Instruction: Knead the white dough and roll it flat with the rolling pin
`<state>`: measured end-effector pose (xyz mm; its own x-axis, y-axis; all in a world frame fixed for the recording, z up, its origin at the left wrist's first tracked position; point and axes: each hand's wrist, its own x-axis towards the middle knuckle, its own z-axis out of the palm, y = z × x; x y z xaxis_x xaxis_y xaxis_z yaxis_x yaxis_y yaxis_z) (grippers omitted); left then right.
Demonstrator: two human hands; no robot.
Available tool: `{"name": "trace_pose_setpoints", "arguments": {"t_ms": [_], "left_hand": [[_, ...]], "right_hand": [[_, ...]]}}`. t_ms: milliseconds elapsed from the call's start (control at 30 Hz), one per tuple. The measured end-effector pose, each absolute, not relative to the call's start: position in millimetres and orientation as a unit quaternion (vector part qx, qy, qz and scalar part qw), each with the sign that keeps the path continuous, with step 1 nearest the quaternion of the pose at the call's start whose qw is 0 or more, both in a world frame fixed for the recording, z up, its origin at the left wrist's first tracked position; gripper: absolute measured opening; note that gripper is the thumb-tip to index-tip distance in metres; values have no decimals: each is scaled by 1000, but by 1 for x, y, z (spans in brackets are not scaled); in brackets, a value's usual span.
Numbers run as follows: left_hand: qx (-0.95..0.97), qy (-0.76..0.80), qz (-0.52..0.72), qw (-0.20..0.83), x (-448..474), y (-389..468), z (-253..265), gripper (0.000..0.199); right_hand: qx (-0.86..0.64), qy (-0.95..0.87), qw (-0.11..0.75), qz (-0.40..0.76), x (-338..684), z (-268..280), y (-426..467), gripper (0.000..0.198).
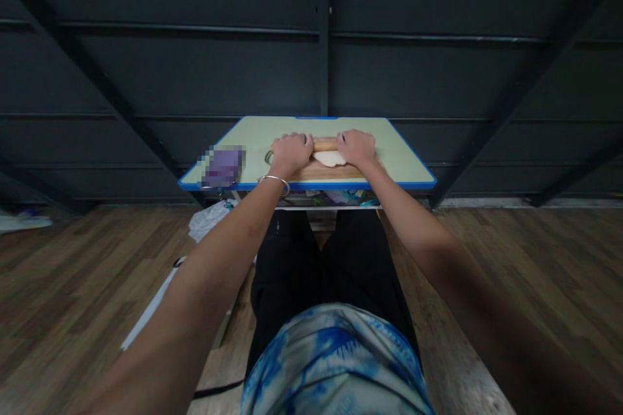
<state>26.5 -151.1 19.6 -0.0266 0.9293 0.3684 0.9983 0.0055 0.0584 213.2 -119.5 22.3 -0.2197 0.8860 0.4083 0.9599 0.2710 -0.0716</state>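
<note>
A wooden rolling pin (325, 144) lies crosswise over a flat white piece of dough (329, 159). My left hand (292, 152) is closed round the pin's left end, and a bracelet hangs on that wrist. On the opposite end, my right hand (357, 146) grips the pin with its fingers curled over it. Under the dough is a wooden board (326, 172), partly covered by both hands. The far part of the dough is hidden by the pin.
The small pale green table (403, 165) has a blue edge and stands against a dark panelled wall (233, 71). A blurred-out purple item (224, 167) lies at its left. Below is a shelf with mixed items (341, 196). A white bag (209, 219) hangs at the left.
</note>
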Motion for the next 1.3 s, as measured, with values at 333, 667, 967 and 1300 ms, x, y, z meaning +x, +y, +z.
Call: {"name": "trace_pose_setpoints", "arguments": {"t_ms": [333,667,967,1300], "left_hand": [[-682,-708,-159,89,27,-151,21,65],[-681,-705,-167,109,27,-155,21,67],[-665,-719,-180,94,30,-157,22,70],[-678,-708,-181,79,29,-153,22,68]], "right_hand": [[-602,-769,194,-91,213,23,-121,61],[-603,-765,202,-101,213,22,-121,59],[-592,-775,200,-95,217,20,-119,66],[-583,-781,199,-99,217,14,-109,71]]}}
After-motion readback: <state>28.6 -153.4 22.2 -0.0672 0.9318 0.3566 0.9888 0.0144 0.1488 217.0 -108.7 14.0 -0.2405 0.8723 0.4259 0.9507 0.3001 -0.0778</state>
